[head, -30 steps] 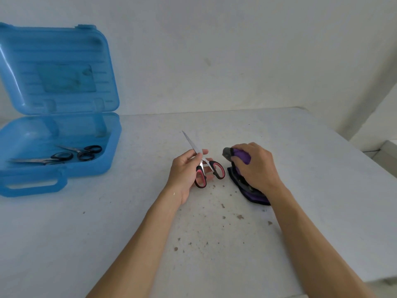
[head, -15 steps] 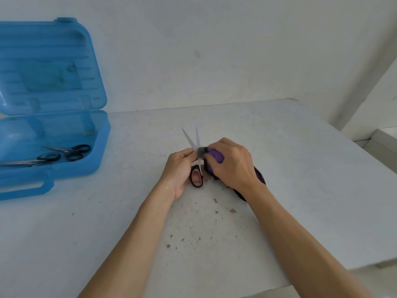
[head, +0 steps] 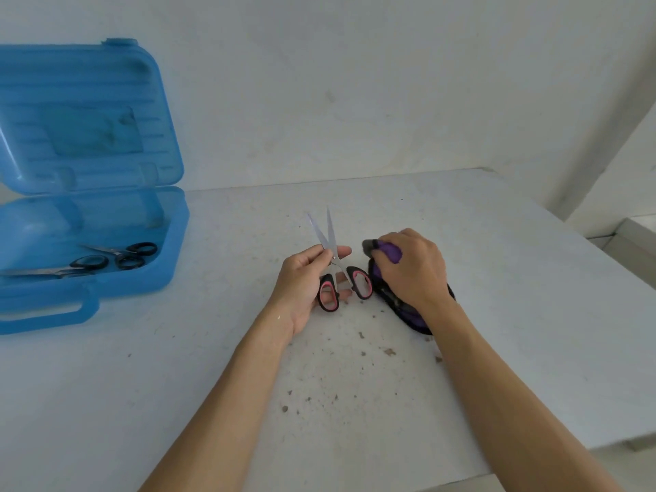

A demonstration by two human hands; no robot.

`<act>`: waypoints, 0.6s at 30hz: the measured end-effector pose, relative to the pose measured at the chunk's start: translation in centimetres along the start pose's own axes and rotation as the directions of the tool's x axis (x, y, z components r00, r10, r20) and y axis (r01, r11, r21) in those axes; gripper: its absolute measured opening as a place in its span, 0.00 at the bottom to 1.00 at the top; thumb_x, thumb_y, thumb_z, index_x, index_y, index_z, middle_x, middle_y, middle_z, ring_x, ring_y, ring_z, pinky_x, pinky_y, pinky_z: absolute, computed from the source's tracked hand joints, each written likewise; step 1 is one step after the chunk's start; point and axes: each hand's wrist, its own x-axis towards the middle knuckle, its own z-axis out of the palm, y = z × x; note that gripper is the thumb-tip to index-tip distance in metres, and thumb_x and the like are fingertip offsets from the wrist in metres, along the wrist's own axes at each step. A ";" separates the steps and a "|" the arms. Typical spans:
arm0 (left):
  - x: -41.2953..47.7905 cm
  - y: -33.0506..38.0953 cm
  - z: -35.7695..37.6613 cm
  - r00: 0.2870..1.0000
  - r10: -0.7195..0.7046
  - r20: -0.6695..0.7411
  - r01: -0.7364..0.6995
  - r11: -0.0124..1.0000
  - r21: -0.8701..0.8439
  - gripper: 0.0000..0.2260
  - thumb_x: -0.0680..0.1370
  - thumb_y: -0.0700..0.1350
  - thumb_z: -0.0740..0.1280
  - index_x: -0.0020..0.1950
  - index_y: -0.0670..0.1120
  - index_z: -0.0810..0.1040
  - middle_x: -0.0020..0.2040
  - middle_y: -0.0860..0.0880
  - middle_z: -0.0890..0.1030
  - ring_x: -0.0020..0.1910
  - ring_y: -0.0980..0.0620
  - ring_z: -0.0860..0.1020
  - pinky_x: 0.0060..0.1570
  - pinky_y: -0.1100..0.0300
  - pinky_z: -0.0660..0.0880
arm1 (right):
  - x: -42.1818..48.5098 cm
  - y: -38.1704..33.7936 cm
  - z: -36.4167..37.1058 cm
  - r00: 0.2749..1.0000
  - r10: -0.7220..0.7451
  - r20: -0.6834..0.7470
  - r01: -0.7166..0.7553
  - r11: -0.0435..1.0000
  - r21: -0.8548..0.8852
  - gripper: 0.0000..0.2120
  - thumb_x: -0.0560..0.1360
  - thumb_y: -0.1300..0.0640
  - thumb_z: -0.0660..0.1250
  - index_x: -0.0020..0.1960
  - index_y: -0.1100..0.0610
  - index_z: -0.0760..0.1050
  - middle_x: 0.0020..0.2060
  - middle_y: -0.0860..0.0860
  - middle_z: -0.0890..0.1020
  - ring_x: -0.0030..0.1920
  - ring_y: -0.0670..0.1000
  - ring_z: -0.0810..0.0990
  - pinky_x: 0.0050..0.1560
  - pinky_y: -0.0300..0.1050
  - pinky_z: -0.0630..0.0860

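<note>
My left hand (head: 305, 282) pinches a pair of scissors (head: 332, 264) with black and pink handles near the pivot. The blades point away from me and stand slightly apart. Just to the right, my right hand (head: 413, 266) grips a purple and black tool (head: 388, 251) that rests on the white table (head: 497, 278). Most of that tool is hidden under the hand; its dark lower end (head: 411, 316) shows near my wrist.
An open blue plastic case (head: 88, 214) stands at the left, lid upright, with two black-handled scissors (head: 106, 261) in its tray. Dark specks (head: 358, 346) lie on the table in front of me. The table's right edge and near right corner fall off to the floor.
My right hand, which was over the scissors' handles half a second ago, has drawn back right with the purple tool. The scissor blades now stand apart. The view shifted.
</note>
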 end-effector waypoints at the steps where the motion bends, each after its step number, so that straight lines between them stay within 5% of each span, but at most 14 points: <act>1: 0.0 0.2 -0.1 1.000 0.015 0.009 -0.015 1.000 -0.015 0.14 0.87 0.42 0.59 0.58 0.41 0.85 0.60 0.48 0.85 0.51 0.42 0.84 0.48 0.45 0.84 | 0.0 0.3 -0.1 0.999 0.042 0.011 -0.041 0.998 -0.049 0.07 0.78 0.55 0.69 0.51 0.55 0.84 0.45 0.51 0.83 0.45 0.55 0.80 0.41 0.40 0.71; 5: 0.0 0.8 -0.5 1.000 0.025 0.002 -0.025 0.994 -0.103 0.14 0.87 0.42 0.57 0.62 0.40 0.81 0.60 0.46 0.86 0.56 0.42 0.83 0.53 0.42 0.83 | -0.4 -0.4 -0.5 0.980 -0.094 -0.178 0.079 0.993 -0.088 0.12 0.78 0.49 0.71 0.57 0.54 0.84 0.53 0.49 0.85 0.56 0.55 0.80 0.61 0.52 0.68; 8: 0.2 1.1 -1.0 1.000 0.023 -0.020 -0.026 0.983 -0.180 0.13 0.87 0.42 0.58 0.62 0.40 0.81 0.60 0.43 0.85 0.57 0.42 0.83 0.58 0.41 0.81 | -1.3 -2.9 -0.8 0.937 -0.234 -0.260 0.260 0.963 0.070 0.15 0.76 0.44 0.72 0.55 0.54 0.83 0.49 0.47 0.84 0.51 0.50 0.81 0.56 0.46 0.73; 14: 0.4 1.4 -1.8 0.998 0.021 -0.055 -0.036 0.956 -0.293 0.13 0.87 0.43 0.59 0.64 0.40 0.79 0.63 0.42 0.84 0.56 0.41 0.83 0.64 0.38 0.77 | -3.0 -5.8 0.7 0.949 -0.302 -0.095 0.303 0.953 0.005 0.31 0.68 0.32 0.76 0.60 0.54 0.79 0.55 0.46 0.81 0.54 0.48 0.78 0.52 0.42 0.76; 18: 0.1 1.7 -1.8 0.999 0.027 -0.029 -0.036 0.935 -0.352 0.13 0.86 0.44 0.59 0.65 0.42 0.79 0.64 0.41 0.83 0.64 0.37 0.81 0.68 0.39 0.74 | -3.3 -6.5 1.2 0.967 -0.246 -0.073 0.247 0.969 0.013 0.38 0.67 0.35 0.78 0.68 0.56 0.75 0.61 0.49 0.81 0.58 0.50 0.79 0.53 0.41 0.75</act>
